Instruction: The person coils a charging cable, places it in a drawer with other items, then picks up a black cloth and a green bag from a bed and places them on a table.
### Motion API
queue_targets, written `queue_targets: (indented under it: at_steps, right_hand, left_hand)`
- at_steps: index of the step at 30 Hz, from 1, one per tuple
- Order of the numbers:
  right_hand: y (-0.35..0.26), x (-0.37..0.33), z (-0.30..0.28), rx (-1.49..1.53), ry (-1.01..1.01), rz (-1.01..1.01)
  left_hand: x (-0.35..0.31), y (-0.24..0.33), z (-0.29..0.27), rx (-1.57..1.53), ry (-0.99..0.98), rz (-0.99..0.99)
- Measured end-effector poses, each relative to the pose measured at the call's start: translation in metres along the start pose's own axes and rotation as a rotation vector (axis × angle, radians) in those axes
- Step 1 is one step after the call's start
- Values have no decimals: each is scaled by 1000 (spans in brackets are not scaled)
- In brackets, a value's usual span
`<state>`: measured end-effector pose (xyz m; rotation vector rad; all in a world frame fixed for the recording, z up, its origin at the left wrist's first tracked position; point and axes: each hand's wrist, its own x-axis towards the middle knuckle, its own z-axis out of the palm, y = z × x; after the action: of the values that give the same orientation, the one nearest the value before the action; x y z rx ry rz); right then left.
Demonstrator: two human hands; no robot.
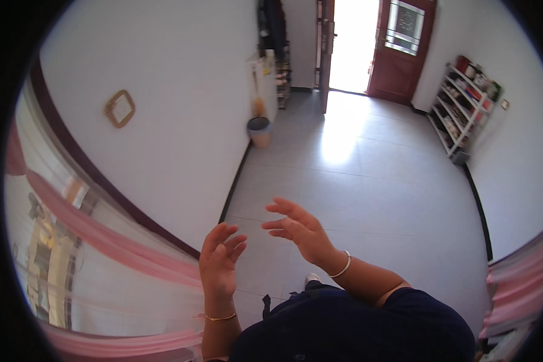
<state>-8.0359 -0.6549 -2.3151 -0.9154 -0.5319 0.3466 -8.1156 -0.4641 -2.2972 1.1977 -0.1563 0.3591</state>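
My left hand [219,259] is raised in front of me with its fingers loosely curled and apart, holding nothing. A thin gold-coloured bangle [221,317] circles that wrist. To its right my right hand [300,231] points leftward, fingers spread and nothing in them. A pale bangle [342,265] sits on the right wrist. The two hands are apart, over the grey tiled floor [368,199]. Nearest to the left hand is a sheer pink-edged curtain [133,250].
Ahead, a dark red door [402,54] stands beside a bright opening. A white shoe rack [461,105] leans along the right wall. By the left wall stand a bin [259,131] and hanging dark clothes [273,30]. Another pink curtain [525,280] hangs at right.
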Motion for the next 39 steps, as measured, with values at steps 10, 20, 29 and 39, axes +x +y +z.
queue_targets:
  at_steps: [10,20,29,39]
  right_hand:
    - [-2,-8,-13,7,110,-128]
    - [5,-9,2,-19,-17,-210]
    - [13,-59,-8,20,203,-264]
    - [8,-97,-30,5,400,-259]
  left_hand:
    - [3,9,8,125,-111,-13]
    - [0,8,0,139,-122,-37]
    - [12,-5,26,202,-350,-176]
    - [12,-44,51,143,-448,-351]
